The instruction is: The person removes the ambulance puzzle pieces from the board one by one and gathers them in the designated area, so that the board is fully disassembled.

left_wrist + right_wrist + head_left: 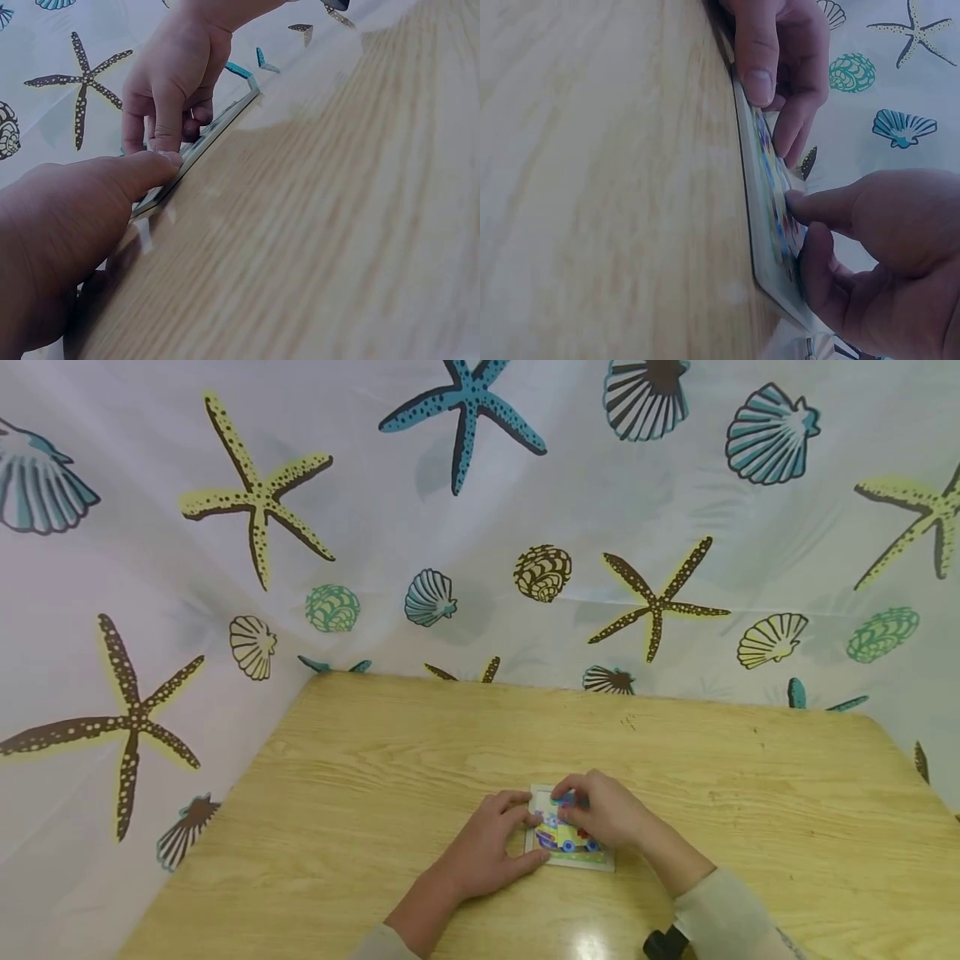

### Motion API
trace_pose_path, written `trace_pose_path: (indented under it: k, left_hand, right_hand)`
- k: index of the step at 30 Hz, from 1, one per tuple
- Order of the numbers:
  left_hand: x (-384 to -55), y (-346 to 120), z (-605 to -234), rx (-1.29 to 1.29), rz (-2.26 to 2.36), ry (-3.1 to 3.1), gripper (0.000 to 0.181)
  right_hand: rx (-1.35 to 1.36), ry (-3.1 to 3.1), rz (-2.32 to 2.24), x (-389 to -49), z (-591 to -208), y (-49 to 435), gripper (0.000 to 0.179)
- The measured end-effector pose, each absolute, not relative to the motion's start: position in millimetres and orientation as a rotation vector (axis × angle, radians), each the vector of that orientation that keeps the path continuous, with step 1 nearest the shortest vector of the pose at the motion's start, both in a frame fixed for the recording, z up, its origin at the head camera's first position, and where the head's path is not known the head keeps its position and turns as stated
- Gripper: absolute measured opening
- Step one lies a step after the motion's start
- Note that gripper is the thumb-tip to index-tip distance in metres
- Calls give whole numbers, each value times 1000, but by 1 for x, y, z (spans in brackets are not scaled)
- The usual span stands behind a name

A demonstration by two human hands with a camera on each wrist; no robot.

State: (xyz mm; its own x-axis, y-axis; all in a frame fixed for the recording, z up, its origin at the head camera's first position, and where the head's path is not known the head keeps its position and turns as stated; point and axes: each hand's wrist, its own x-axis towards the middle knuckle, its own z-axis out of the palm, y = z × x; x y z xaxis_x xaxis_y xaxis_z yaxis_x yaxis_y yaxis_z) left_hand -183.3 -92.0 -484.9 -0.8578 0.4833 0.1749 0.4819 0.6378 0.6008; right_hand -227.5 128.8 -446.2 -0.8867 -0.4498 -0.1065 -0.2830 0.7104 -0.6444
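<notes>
Pale-framed picture [559,838], left hand [491,847] spread on it, right hand [606,811] touching, grip unclear

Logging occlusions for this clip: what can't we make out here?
Head view: upper right of the picture board, covered by the right hand; whether that hand pinches anything is hidden too.
Left wrist view: the board's printed face, seen too edge-on and partly behind both hands.
Right wrist view: rest of the left hand, cut off by the top edge.
</notes>
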Motion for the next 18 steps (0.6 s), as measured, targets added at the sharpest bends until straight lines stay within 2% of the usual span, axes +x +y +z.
trace_pose_path:
  k: [8, 14, 18]
  left_hand:
    - [-184, -92, -484, 841, 1029, 2858, 41]
    - [-186, -92, -485, 834, 1018, 2869, 42]
    - [-185, -92, -486, 805, 1027, 2849, 42]
  right_hand:
    - [-505, 2745, -922, -221, -445, 123, 16]
    - [-492, 2815, -922, -221, -443, 122, 25]
    - [-442, 2788, -999, -224, -442, 127, 13]
